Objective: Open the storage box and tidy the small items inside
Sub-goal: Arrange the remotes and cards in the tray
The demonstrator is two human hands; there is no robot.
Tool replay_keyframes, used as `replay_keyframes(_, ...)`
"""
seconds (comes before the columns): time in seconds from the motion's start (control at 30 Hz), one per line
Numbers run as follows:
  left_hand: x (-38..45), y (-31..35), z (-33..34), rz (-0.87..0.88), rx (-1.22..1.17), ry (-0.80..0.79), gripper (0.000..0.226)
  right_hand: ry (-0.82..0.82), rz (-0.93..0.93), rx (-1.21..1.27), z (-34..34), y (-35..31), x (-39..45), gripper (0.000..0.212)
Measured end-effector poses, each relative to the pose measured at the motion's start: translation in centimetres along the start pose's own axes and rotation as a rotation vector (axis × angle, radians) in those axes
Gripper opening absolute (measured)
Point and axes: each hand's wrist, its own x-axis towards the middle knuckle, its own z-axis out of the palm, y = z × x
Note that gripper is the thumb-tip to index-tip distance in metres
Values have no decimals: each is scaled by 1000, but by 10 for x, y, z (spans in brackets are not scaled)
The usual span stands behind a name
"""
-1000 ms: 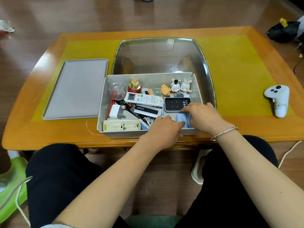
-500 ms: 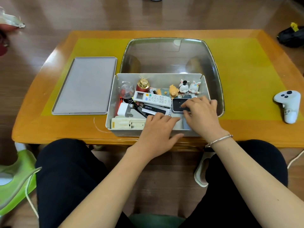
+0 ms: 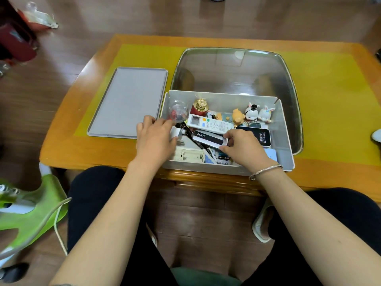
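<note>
The open box (image 3: pixel 285 162) sits at the near edge of the wooden surface (image 3: pixel 68 149), its grey lid (image 3: pixel 128 102) lying flat just to its left, apart from it. Behind the box, touching its far wall, is a clear tray (image 3: pixel 237 71).

Both hands are in the box. The left hand (image 3: pixel 155 139) rests over the left wall, fingers curled around a white plug (image 3: pixel 175 133) — the grip looks closed on it, though the fingers hide most of the contact. The right hand (image 3: pixel 242 149) is in the middle of the box, thumb and fingers pinching the right end of a black-and-white card (image 3: pixel 207 139) marked BENTE. A bracelet (image 3: pixel 265 172) circles that wrist.

Along the far wall stand a clear dome (image 3: pixel 178 112), a red jar (image 3: pixel 199 108) with a gold cap, an orange figure (image 3: pixel 238 118) and two white rabbit figures (image 3: pixel 259 114) side by side. A white remote (image 3: pixel 210 124) lies tilted across the middle, partly over the card. To the right of the hand a black device (image 3: pixel 262 137) with white lettering lies flat. Near the front wall are a cream battery case (image 3: pixel 190 156) and — just right of it — some batteries (image 3: pixel 224 158), half hidden. A pale blue card (image 3: pixel 271 154) shows beyond the right wrist.
</note>
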Motion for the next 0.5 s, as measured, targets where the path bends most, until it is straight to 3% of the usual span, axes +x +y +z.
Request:
replay_keyframes(0.3,24,8,7,-4,153,-152,45,17,-18,2,6,2,-8,27)
replay_keyframes(0.5,16,10,8,-30,66,5,34,38,-37,95,14,2,-9,26)
